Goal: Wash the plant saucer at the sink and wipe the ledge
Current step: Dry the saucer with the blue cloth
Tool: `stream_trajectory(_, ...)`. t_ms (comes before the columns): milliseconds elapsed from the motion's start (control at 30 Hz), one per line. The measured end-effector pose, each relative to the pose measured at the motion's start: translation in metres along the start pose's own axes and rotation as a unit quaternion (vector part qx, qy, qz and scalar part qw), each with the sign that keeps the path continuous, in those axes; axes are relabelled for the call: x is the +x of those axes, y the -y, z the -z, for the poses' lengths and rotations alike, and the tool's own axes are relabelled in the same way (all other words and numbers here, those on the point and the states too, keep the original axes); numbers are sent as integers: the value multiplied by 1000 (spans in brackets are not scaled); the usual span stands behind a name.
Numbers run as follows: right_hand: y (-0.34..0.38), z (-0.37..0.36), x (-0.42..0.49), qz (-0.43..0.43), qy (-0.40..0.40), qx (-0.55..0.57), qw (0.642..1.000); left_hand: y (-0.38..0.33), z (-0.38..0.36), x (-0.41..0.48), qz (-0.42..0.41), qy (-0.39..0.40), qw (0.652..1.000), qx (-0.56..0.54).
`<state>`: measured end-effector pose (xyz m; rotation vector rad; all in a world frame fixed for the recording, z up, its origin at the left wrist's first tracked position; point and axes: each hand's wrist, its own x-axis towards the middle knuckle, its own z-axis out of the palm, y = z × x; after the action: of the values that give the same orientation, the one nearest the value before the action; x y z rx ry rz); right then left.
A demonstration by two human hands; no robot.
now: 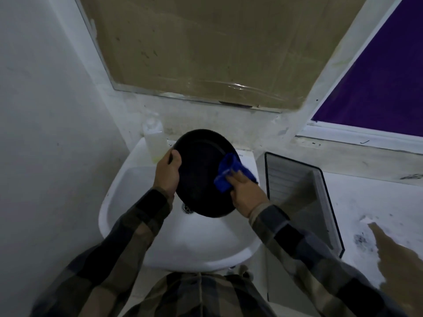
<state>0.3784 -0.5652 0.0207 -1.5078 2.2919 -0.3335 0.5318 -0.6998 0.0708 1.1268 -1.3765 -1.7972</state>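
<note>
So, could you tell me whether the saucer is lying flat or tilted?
Tilted: left hand holds the saucer by its rim above the sink.

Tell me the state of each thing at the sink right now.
plant saucer: held tilted above the sink, touching neither basin nor ledge.
blue cloth: bunched, pressed on the saucer's right rim.
left grip: grips the saucer's left rim.
right grip: holds the cloth against the saucer.
sink: drain unplugged.
clear plastic bottle: upright at the sink's back left corner, little yellowish liquid left.
</note>
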Motion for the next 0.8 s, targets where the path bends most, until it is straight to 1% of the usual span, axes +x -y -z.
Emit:
stream_trajectory(100, 8, -9, -36, 55, 31, 45, 997, 2, -7, 4, -4, -18, 1000, -3)
stream_trajectory(167, 23, -13, -48, 90, 52, 94, 990, 4, -13, 2, -3, -24, 1000, -5)
stream_trajectory(267, 47, -14, -42, 141, 78, 189, 969, 14, -21, -2, 23, -23, 999, -6)
stream_trajectory(300, 52, -14, -35, 148, 74, 199, 966, 16, -23, -3, 28, -21, 999, -6)
stream_trajectory(367, 54, -8, -11, 160, 36, 183, 969, 17, -26, -5, 26, -18, 999, -1)
stream_trajectory(433, 51, -2, 11, 156, 3, 144, 977, 16, -25, -4, 12, -6, 1000, 14)
stream_trajectory(467, 45, 1, 21, 141, -8, 122, 982, 15, -25, -4, 7, 2, 1000, 17)
stream_trajectory(533, 28, 8, 35, 83, -36, 91, 992, 15, -21, -4, 7, 8, 1000, 12)
stream_trajectory(600, 7, 13, 38, 30, -69, 62, 995, 14, -17, -2, 3, -2, 1000, 6)
stream_trajectory(633, -1, 14, 33, 14, -71, 31, 997, 11, -15, -1, -2, -11, 1000, 6)
stream_trajectory(700, -10, 12, 16, 5, -44, -33, 998, 6, -15, 3, -6, -31, 1000, -2)
stream_trajectory(733, -11, 9, 5, 12, -26, -33, 999, 4, -16, 6, -2, -39, 999, -11)
stream_trajectory(800, -6, 6, -21, 33, -1, 12, 999, 2, -18, 8, 7, -51, 998, -22)
